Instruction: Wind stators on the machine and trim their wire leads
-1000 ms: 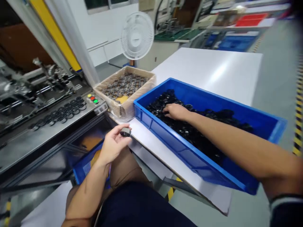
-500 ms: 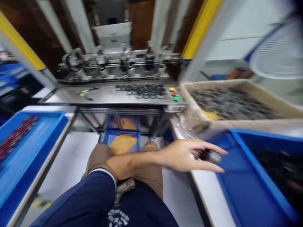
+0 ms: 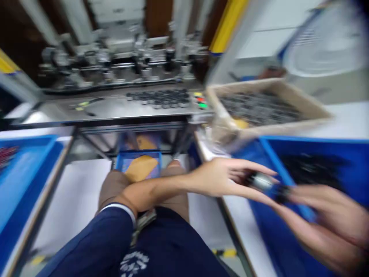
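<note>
The picture is blurred by motion. My left hand [image 3: 227, 177] reaches to the right across my lap and holds a small dark and silver cylindrical part [image 3: 258, 180] at its fingertips, over the near rim of the blue bin [image 3: 268, 161]. My right hand [image 3: 331, 209] comes in from the lower right and pinches a small black part [image 3: 281, 192] right beside the left hand's part; the two parts touch or nearly touch. Behind the hands, the blue bin holds a heap of black parts [image 3: 311, 169].
A cardboard box [image 3: 302, 104] of dark parts stands behind the blue bin, with a white fan [image 3: 319, 46] beyond. Ahead is a metal machine bench [image 3: 115, 109] with a cluster of black rings [image 3: 161, 98] and coloured buttons [image 3: 200, 100]. Another blue tray [image 3: 25, 173] lies at left.
My view has swung left to the machine. My right hand left the heap in the blue bin and met my left hand with a black part.
</note>
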Demonstrator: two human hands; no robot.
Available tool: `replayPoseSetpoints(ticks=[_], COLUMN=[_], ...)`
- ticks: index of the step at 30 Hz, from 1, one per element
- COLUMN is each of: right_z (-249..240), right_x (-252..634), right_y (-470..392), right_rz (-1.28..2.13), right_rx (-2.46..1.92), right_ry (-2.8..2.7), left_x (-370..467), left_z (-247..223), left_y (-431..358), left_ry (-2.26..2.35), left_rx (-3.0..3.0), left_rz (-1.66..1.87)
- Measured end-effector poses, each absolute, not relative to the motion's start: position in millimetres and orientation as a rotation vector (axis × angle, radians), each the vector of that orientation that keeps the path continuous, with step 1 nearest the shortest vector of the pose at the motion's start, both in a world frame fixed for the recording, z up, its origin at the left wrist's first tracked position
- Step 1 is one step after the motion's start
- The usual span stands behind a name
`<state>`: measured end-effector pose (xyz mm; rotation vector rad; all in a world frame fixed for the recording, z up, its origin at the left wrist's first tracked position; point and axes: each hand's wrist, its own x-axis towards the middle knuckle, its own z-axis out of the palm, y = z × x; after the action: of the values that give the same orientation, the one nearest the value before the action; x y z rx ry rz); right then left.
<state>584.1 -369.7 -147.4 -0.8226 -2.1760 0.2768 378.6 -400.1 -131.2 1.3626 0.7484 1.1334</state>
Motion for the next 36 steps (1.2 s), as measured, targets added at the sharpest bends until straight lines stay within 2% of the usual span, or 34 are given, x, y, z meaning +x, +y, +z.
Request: replayPoseSetpoints(ticks=[1,4,6,15,36], right_z=[-138.3,-123.7,-121.9,-118.0,-117.5], right_x=[589.0,584.8,580.4,588.6,593.6], right_y=[-380.4,-389.3,-383.1,-378.4,-378.3], right_rz=[0.206,0.087,0.041,0.022,-0.182], right_rx=[-0.859,-0.548,-0.512,-0.510,-0.423], right_ry=[-2.179,-2.228,-2.215,-2.167,-2.271], left_x=[380.2,384.0,386.9,390.6,387.1], left_z=[-132.1,-138.5,-141.7,-135.2,-133.6], left_y=[-398.6,-389.0,-384.6,-389.0,-392.9], left_ry=[0.713,0.632,0.600,0.729,0.686], left_rx=[1.339,1.296,1.280,1.311,1.262], left_rz=[1.117,1.133,1.130,1.194,1.101])
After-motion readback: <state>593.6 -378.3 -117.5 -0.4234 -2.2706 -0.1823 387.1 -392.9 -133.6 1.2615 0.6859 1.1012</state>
